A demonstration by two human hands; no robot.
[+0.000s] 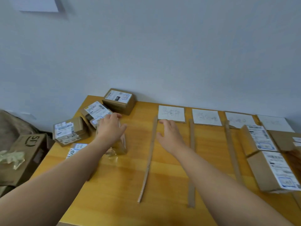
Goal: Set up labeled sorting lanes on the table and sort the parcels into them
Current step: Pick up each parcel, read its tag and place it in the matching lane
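L hand (109,128) at centre-left of frame: fingers (117,115) spread and draped over a parcel, tips at its far edge, but whether they've closed on it I cannot tell; the box under the palm is blurred and mostly hidden. R hand (169,134) at centre: open, fingers loosely splayed, holding nothing, hovering above the wooden table (123,180) just below the first lane card (171,113), between the thin divider strip (148,159) and the next cardboard strip (192,162). Unsorted parcels (119,100) cluster at the table's upper-left corner, w/ one (70,130) near the edge. Two sorted boxes (271,170) lie at the right of frame, beside a third strip (232,150). More cards (206,117) run right along the wall. Risks, as I judge: dragging the parcel across could knock the loose thin strip askew, since nothing appears to fix it down; a one-handed lift from the crowded cluster could nudge neighbours off the left edge. Writing: cards carry faint handwriting, not legible; shipping labels show barcodes and a blue stamp, text too small. Carton (27,152) at far left, off the table, reads approx "JS".
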